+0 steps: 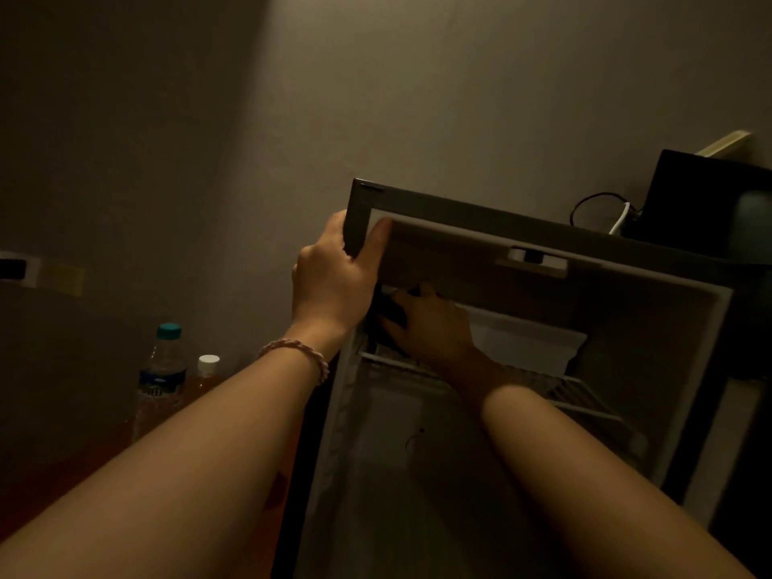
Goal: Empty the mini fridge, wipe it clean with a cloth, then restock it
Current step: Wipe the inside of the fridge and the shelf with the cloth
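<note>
**A:** Status? Where's your mini fridge (651, 328)?

**B:** Centre-right of frame, front open, interior looks bare apart from the wire shelf (576, 390). Your left hand (334, 282) is wrapped over its upper-left corner, thumb on the inner lip, fingers behind. Bracing it, I'd say.

**A:** And the right?

**B:** Your right hand (434, 328) is inside, upper-left of the cavity, fingers curled and pressed onto something dark (390, 313). Probably the cloth, but it's too dim to be sure.

**A:** So which step?

**B:** Wiping, by my read. Two bottles stand outside at lower left: the teal-capped bottle (162, 378) and the white-capped bottle (205, 376), side by side.

**A:** Next move?

**B:** Keep the left hand steadying the cabinet, work the dark thing along the ceiling and side wall, then get under the shelf. Restock comes after.

**A:** Blind spots?

**B:** Plenty. Can't see the door. Fridge floor runs off the bottom edge. Your forearms cover the lower cavity. The black box (706, 202) at upper right, with its cable (597, 206), is cut off by the frame.
</note>
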